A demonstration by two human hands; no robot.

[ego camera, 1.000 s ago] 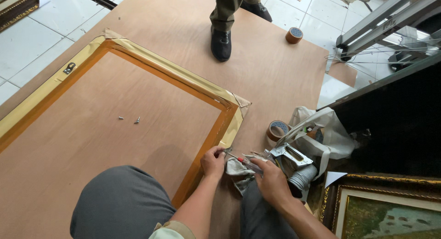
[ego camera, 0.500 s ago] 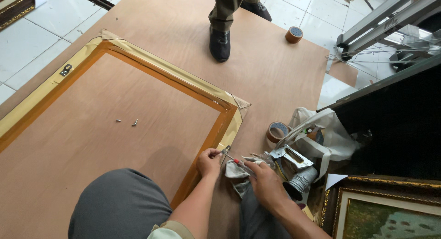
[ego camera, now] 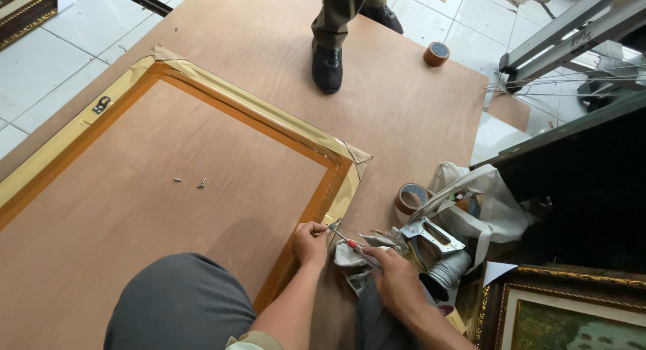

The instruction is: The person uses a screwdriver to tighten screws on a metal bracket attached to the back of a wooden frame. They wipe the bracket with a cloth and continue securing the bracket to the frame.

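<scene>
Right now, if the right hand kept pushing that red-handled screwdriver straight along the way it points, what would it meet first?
The right hand aims the red-handled screwdriver up and left. Its tip sits by the small metal hanger that the left hand pinches at the taped frame edge, so it likely meets that hanger first; depth is unclear.

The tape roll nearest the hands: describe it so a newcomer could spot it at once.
Start at the big frame back lying on the brown board, and go to its taped corner. Just right of it, beside the white bag, lies the tape roll. Unlike the second roll near the standing person's shoe, it sits close to the right hand.
</scene>
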